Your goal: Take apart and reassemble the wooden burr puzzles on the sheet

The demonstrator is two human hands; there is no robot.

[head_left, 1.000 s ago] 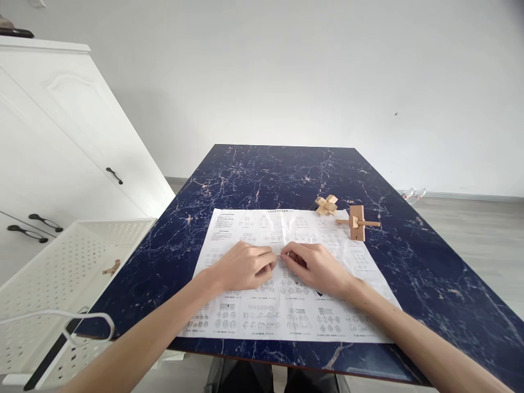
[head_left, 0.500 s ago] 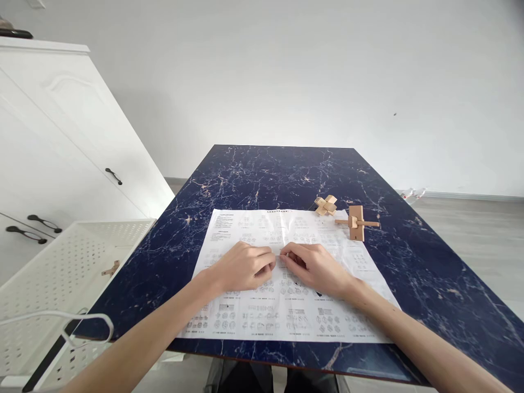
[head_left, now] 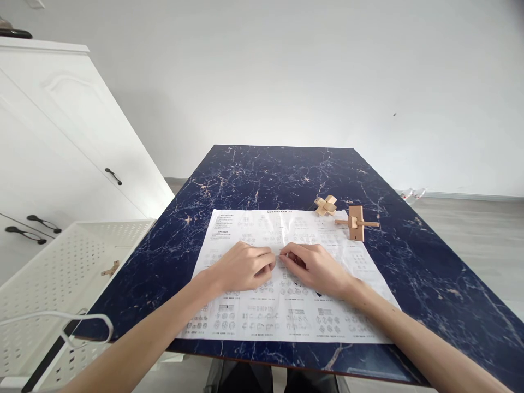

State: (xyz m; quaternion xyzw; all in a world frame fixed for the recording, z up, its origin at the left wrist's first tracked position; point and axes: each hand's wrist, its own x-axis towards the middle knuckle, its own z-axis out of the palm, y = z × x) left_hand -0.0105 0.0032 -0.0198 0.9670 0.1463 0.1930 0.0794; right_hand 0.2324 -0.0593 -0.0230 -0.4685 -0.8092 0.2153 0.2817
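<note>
A large white instruction sheet [head_left: 249, 305], printed with rows of small diagrams, lies spread on the table. My left hand [head_left: 248, 267] rests on its middle, fingers curled in a loose fist. Just to the right, my right hand [head_left: 309, 265] also rests on the paper, its fingers bent and pressed together. The fingertips of both hands almost meet over the sheet's centre fold, and I see nothing held in either. Past the right hand, a wooden burr puzzle [head_left: 326, 206] sits at the sheet's top edge. Beside it stands a wooden cross-shaped puzzle [head_left: 356, 222] with a rod through a block.
The table [head_left: 282, 169] has a dark blue marbled top. To its left is a white perforated basket [head_left: 73, 245] with a small wooden piece [head_left: 110, 268] inside and a white cable [head_left: 61, 315] across it. A white cabinet [head_left: 73, 120] stands behind the basket.
</note>
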